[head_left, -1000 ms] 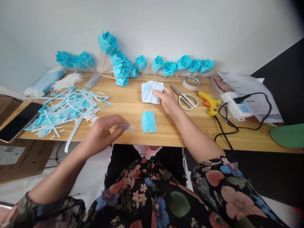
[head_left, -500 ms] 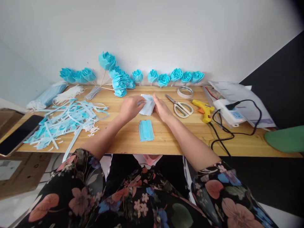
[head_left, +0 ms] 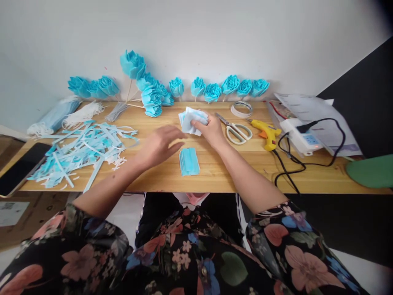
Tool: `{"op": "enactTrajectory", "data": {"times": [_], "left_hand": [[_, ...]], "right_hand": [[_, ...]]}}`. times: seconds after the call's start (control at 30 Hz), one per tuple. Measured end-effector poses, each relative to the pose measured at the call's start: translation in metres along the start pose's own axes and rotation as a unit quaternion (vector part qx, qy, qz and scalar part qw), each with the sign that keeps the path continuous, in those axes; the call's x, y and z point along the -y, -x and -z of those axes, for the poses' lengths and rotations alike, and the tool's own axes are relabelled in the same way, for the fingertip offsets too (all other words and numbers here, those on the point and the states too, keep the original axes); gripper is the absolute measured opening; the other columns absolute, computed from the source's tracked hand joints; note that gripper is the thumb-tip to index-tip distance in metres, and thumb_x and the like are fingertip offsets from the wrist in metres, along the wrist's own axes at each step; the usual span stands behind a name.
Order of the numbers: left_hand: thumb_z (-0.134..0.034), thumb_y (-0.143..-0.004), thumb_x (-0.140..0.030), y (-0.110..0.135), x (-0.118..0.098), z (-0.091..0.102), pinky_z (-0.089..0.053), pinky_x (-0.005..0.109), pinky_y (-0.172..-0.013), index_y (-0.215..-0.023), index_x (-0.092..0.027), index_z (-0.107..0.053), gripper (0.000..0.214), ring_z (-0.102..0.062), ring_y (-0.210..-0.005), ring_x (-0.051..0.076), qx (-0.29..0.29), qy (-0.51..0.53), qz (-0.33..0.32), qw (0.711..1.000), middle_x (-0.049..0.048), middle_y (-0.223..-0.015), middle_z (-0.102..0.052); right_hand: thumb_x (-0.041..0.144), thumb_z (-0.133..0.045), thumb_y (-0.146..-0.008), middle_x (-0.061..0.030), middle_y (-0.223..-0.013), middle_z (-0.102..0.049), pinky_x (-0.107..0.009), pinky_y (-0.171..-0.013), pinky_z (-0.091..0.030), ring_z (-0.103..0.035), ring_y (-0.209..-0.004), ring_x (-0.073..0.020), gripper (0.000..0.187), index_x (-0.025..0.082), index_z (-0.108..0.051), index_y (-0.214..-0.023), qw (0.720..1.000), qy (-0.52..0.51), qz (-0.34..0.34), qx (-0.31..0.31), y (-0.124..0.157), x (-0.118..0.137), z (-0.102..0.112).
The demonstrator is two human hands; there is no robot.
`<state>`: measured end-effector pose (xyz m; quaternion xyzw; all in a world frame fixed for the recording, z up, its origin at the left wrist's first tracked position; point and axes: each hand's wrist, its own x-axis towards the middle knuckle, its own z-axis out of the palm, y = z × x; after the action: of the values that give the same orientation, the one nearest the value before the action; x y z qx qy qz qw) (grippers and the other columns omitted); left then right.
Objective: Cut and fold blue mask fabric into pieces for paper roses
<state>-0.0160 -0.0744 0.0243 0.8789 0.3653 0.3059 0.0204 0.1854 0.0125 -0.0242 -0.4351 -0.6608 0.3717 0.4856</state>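
Pinched between thumb and fingers of my right hand (head_left: 212, 130) are several pale blue-and-white fabric pieces (head_left: 190, 119), fanned a little at their left edge. They are held over the middle of the table. My left hand (head_left: 161, 145) is just left of them with its fingers apart, touching nothing. Between my forearms lies a small stack of blue fabric pieces (head_left: 189, 162), its left edge slightly spread. To the right of my right hand, white-handled scissors (head_left: 238, 133) rest on the wood.
Blue fabric flowers on sticks (head_left: 152, 100) lean along the wall. Cut strips (head_left: 82, 151) heap at left beside a phone (head_left: 23, 168). At right are a tape roll (head_left: 241, 109), a yellow glue gun (head_left: 267, 133), a power strip (head_left: 302, 137) and black cords (head_left: 290, 176).
My left hand has come off the fabric pieces and moved left and towards me, opening. My right hand now grips the pieces alone. The view has tilted slightly downward.
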Motion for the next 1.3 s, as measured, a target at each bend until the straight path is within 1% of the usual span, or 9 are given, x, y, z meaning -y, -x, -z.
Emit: {"op": "enactTrajectory", "data": {"times": [0.13,0.3,0.43,0.53,0.67,0.73,0.83,1.2,1.3], "left_hand": [[-0.053,-0.096,-0.027,0.022,-0.015,0.004,-0.051,0.040,-0.091,-0.107,-0.017,-0.066,0.019,-0.066,-0.104,0.025,0.147,0.000,-0.115,0.982,0.0120,-0.110,-0.071],[-0.049,-0.094,-0.016,0.032,-0.015,-0.016,-0.046,0.044,-0.102,-0.112,-0.016,-0.066,0.025,-0.061,-0.117,0.026,0.184,0.000,-0.118,0.976,0.0143,-0.121,-0.068],[-0.046,-0.093,-0.015,0.029,-0.013,-0.037,-0.049,0.043,-0.095,-0.095,-0.016,-0.070,0.024,-0.065,-0.102,0.024,0.156,0.040,-0.083,0.983,0.0125,-0.106,-0.071],[-0.053,-0.089,-0.019,0.021,-0.013,-0.044,-0.051,0.040,-0.086,-0.085,-0.016,-0.068,0.016,-0.066,-0.090,0.022,0.101,0.144,0.044,0.983,0.0094,-0.092,-0.072],[-0.066,-0.082,-0.035,0.001,-0.003,-0.038,-0.050,0.028,-0.068,-0.081,-0.015,-0.062,0.021,-0.062,-0.069,0.015,0.007,0.409,0.273,0.871,0.0023,-0.075,-0.067],[-0.074,-0.075,-0.039,-0.010,0.005,-0.033,-0.048,0.026,-0.064,-0.080,-0.015,-0.062,0.028,-0.059,-0.064,0.012,-0.039,0.480,0.317,0.817,0.0010,-0.072,-0.066],[-0.080,-0.067,-0.041,-0.022,0.014,-0.033,-0.047,0.023,-0.059,-0.078,-0.015,-0.062,0.034,-0.057,-0.059,0.010,-0.071,0.510,0.353,0.782,0.0001,-0.068,-0.065],[-0.076,-0.066,-0.043,-0.036,0.026,-0.053,-0.047,0.021,-0.049,-0.073,-0.016,-0.060,0.032,-0.052,-0.052,0.009,-0.117,0.434,0.376,0.811,-0.0039,-0.057,-0.056],[-0.074,-0.069,-0.041,-0.032,0.028,-0.058,-0.047,0.021,-0.050,-0.073,-0.016,-0.059,0.029,-0.053,-0.052,0.009,-0.124,0.421,0.364,0.821,-0.0036,-0.058,-0.056]], "right_hand": [[0.030,-0.066,-0.074,-0.0053,-0.096,-0.077,-0.038,-0.087,-0.053,-0.069,-0.090,-0.0237,0.030,0.014,-0.073,-0.098,0.997,0.041,-0.005,0.059,0.002,-0.002,-0.002],[0.031,-0.066,-0.074,-0.0057,-0.092,-0.077,-0.036,-0.083,-0.053,-0.069,-0.088,-0.0241,0.030,0.014,-0.074,-0.098,0.996,0.066,-0.030,0.055,0.003,-0.001,-0.004],[0.035,-0.067,-0.074,-0.0044,-0.083,-0.074,-0.034,-0.078,-0.052,-0.067,-0.082,-0.0227,0.028,0.014,-0.073,-0.090,0.996,0.067,-0.041,0.041,0.003,-0.002,-0.003],[0.042,-0.066,-0.074,-0.0019,-0.072,-0.069,-0.032,-0.074,-0.050,-0.063,-0.075,-0.0206,0.030,0.013,-0.071,-0.083,0.997,0.046,-0.053,0.027,0.002,-0.005,-0.002],[0.041,-0.068,-0.071,0.0001,-0.074,-0.068,-0.031,-0.075,-0.050,-0.062,-0.075,-0.0182,0.031,0.013,-0.071,-0.084,0.996,-0.043,-0.082,0.011,0.002,-0.004,-0.005],[0.041,-0.069,-0.070,0.0002,-0.076,-0.069,-0.030,-0.074,-0.050,-0.062,-0.075,-0.0175,0.032,0.014,-0.072,-0.087,0.990,-0.096,-0.106,0.017,0.003,-0.001,-0.007],[0.046,-0.070,-0.070,-0.0009,-0.077,-0.071,-0.029,-0.072,-0.049,-0.063,-0.076,-0.0178,0.037,0.014,-0.074,-0.088,0.980,-0.147,-0.127,0.043,0.005,0.003,-0.010],[0.066,-0.058,-0.082,-0.0047,-0.108,-0.076,-0.033,-0.094,-0.051,-0.067,-0.106,-0.0214,0.056,0.021,-0.072,-0.113,0.955,-0.252,-0.126,0.091,0.005,0.004,-0.006],[0.062,-0.071,-0.073,-0.0060,-0.108,-0.076,-0.034,-0.091,-0.053,-0.069,-0.101,-0.0222,0.061,0.020,-0.070,-0.117,0.959,-0.229,-0.122,0.112,0.007,0.006,-0.007]]}}
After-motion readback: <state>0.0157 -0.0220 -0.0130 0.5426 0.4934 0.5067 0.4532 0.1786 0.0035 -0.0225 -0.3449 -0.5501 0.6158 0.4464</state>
